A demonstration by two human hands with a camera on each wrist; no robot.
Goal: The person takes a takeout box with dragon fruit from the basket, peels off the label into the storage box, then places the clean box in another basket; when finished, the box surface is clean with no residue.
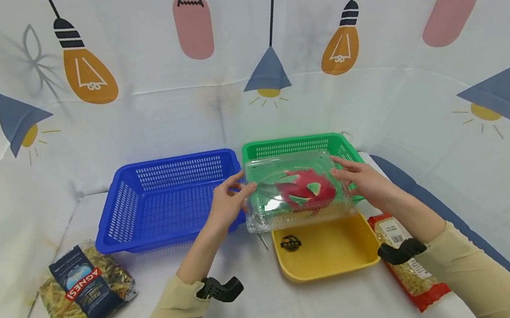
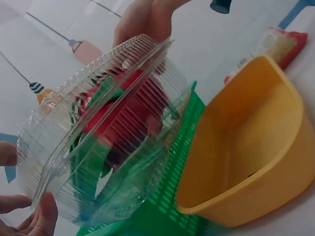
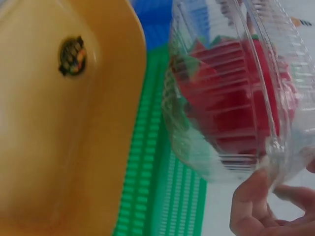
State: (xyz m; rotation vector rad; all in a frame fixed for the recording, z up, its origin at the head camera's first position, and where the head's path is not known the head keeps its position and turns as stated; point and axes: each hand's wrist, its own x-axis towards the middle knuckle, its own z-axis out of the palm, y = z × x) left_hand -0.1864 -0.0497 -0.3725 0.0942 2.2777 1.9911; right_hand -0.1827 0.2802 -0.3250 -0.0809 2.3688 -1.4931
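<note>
A clear plastic clamshell box (image 1: 267, 221) with a red dragon fruit (image 1: 308, 187) inside is held up between both hands. My left hand (image 1: 227, 205) pinches its left end, thumb near the rim, as the left wrist view shows. At the opposite end my right hand (image 1: 368, 182) grips the rim with thumb and fingers. The lid looks closed in the wrist views. Behind and below the box is a green basket (image 1: 347, 150), partly hidden by it. A yellow tray (image 1: 328, 251) with a dark round sticker lies nearer to me, its far edge covered by the box.
A large blue basket (image 1: 170, 209) stands left of the green one. At the far left lies a bag of Agnesi pasta (image 1: 87, 291). A red-ended packet (image 1: 411, 267) lies right of the yellow tray, partly under my right forearm. A patterned curtain (image 1: 154, 118) hangs behind.
</note>
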